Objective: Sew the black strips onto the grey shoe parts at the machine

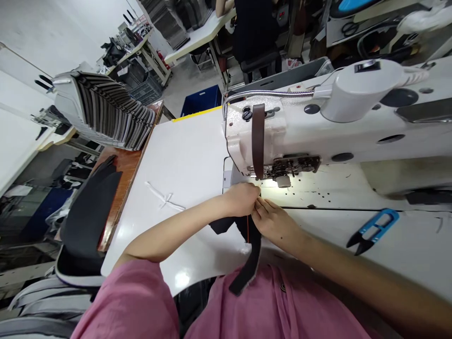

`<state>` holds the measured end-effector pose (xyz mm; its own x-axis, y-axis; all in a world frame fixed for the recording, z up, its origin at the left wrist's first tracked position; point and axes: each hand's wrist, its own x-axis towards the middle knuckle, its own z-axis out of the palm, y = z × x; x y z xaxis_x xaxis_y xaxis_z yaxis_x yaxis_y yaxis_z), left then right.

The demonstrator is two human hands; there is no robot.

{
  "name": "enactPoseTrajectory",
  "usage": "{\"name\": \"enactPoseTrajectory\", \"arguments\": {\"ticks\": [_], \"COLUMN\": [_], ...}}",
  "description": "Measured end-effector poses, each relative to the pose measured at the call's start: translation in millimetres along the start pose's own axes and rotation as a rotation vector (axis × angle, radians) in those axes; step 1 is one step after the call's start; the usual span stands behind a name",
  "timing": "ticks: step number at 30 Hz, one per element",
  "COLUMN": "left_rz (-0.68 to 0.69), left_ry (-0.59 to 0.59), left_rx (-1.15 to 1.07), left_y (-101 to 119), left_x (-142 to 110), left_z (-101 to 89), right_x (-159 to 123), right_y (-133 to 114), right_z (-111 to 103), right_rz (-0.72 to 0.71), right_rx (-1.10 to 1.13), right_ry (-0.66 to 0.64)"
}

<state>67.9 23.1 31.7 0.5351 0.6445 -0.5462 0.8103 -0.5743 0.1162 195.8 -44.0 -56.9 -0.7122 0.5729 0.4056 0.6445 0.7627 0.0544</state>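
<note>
Just in front of the needle area of a white sewing machine (294,136), my two hands meet over a piece of black fabric (249,263). My left hand (242,198) is closed, its fingers curled on the fabric near the presser area. Against it, my right hand (273,222) has its fingers pressed together on the fabric's right edge. A long strip of the fabric hangs down toward my lap, and a thin orange line runs along it. The fingertips and the edge between them are partly hidden. A brown strap (258,141) hangs down the machine head.
Blue thread snips (375,230) lie to the right on the white table (190,155). A knotted white cord (164,197) lies left. Beyond the left edge are stacked grey padded pieces (109,110) and black panels (88,212). Behind sit a blue bin (201,100) and a seated person (256,33).
</note>
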Motion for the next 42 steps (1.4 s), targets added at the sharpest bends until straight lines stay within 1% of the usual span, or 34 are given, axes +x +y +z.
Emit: {"name": "enactPoseTrajectory", "arguments": {"ticks": [3, 7, 9, 12, 16, 20, 26, 29, 31, 33, 36, 42], "left_rz": [-0.009, -0.021, -0.01, 0.001, -0.002, 0.015, 0.005, 0.022, 0.023, 0.008, 0.003, 0.022], "left_ry": [0.017, -0.039, -0.077, -0.096, -0.097, -0.082, -0.035, 0.012, 0.065, 0.125, 0.21, 0.346], "left_rx": [-0.004, 0.012, 0.008, -0.028, -0.078, -0.087, -0.011, 0.03, 0.046, 0.06, 0.087, 0.135], "left_y": [-0.9, -1.7, -1.1, 1.1, 2.8, 1.6, 2.0, 2.2, 0.9, -1.7, -6.7, -17.3], "left_x": [1.3, -1.9, -4.9, -8.5, -10.2, -9.8, -11.6, -13.8, -14.4, -13.9, -10.5, 1.0], "left_z": [0.4, -3.4, -5.7, -7.2, -7.3, -5.8, 6.3, 14.3, 19.1, 23.3, 29.1, 39.7], "right_x": [-2.5, -10.0, -11.9, -10.6, -8.1, -9.1, -12.2, -12.9, -12.3, -11.2, -9.6, -7.2], "right_y": [-7.9, -17.9, -16.6, -8.6, -2.6, -6.8, -10.2, -8.4, -7.3, -6.6, -5.6, -2.5], "right_z": [1.3, -4.9, -6.6, -4.0, 2.3, 4.8, 4.3, 5.4, 6.4, 7.4, 8.9, 11.4], "right_rz": [0.049, 0.064, 0.05, 0.034, 0.028, 0.062, 0.06, 0.056, 0.05, 0.049, 0.058, 0.062], "right_rx": [-0.029, -0.019, 0.012, 0.041, 0.004, -0.025, -0.008, -0.016, -0.031, -0.047, -0.065, -0.07], "right_ry": [0.012, 0.002, -0.006, -0.032, -0.005, 0.027, 0.016, 0.048, 0.066, 0.055, 0.035, 0.051]}}
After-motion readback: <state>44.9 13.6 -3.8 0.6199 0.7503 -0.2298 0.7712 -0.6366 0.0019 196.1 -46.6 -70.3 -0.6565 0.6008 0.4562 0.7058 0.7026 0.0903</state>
